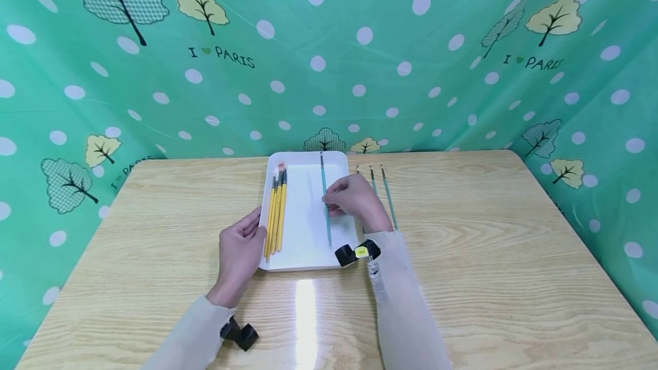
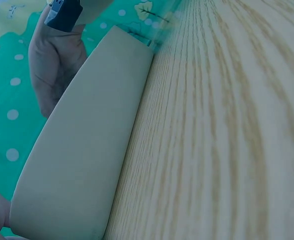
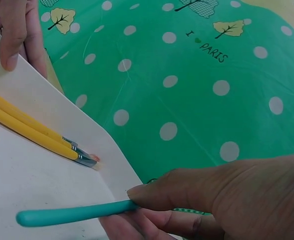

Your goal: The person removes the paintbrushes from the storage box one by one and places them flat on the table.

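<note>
A white tray (image 1: 305, 210) lies on the table, with three yellow-handled paintbrushes (image 1: 276, 216) side by side along its left. My left hand (image 1: 241, 250) pinches the tray's left wall, thumb over the rim and fingers outside. Over the right part of the tray, my right hand (image 1: 357, 198) pinches a teal paintbrush (image 1: 328, 226) mid-handle, bristles pointing away. In the right wrist view the teal paintbrush (image 3: 72, 215) sticks out between thumb and fingers. The left wrist view shows mostly the tray's outer side (image 2: 82, 145).
Three more teal paintbrushes (image 1: 389, 198) lie on the table just right of the tray, partly behind the right hand and forearm. The wooden table (image 1: 488, 244) reaches back to a green dotted cloth (image 1: 329, 61) hanging behind and at the sides.
</note>
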`<state>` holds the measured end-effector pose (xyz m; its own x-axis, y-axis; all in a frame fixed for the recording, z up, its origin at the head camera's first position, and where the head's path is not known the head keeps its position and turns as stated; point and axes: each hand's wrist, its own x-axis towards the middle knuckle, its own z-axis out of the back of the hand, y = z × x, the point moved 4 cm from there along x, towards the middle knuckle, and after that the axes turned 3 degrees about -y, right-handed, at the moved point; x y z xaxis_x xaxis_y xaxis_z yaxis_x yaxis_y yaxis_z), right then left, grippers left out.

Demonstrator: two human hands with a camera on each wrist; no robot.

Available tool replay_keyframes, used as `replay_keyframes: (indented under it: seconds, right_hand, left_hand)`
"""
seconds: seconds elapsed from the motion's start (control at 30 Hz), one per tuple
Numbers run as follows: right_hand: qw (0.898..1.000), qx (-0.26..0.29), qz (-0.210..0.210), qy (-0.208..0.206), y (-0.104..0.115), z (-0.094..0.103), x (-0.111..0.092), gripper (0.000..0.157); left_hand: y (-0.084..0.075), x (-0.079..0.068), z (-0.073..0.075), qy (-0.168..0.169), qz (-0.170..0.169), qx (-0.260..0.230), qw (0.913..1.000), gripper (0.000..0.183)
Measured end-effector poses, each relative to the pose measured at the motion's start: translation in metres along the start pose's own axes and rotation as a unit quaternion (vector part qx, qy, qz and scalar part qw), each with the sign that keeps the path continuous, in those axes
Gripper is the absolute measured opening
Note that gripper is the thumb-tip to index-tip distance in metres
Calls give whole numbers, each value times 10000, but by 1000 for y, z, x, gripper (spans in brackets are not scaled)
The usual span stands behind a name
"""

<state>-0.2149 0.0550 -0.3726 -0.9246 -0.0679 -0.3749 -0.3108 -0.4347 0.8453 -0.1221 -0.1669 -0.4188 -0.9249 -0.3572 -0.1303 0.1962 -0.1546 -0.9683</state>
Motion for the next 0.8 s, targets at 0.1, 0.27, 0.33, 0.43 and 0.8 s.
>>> replay_keyframes:
  seconds: [0.1, 0.27, 0.33, 0.43, 0.8]
  right_hand:
    - [9999, 136, 20, 13, 0, 4, -1, 11]
    - [9997, 234, 74, 30, -1, 10, -2, 11]
    - [9997, 232, 91, 31, -2, 13, -1, 11]
    - [9996, 243, 105, 13, -4, 17, -1, 11]
    - [9996, 257, 59, -133, -10, 36, -3, 19]
  left_hand:
    - [0, 0, 0, 2, 11, 34, 10000, 45]
    - [-1, 0, 0, -23, 11, 121, 9999, 44]
    - [-1, 0, 0, -24, 17, 154, 9999, 45]
    - [-1, 0, 0, -21, 21, 151, 9999, 45]
    - [-1, 0, 0, -31, -2, 101, 9999, 45]
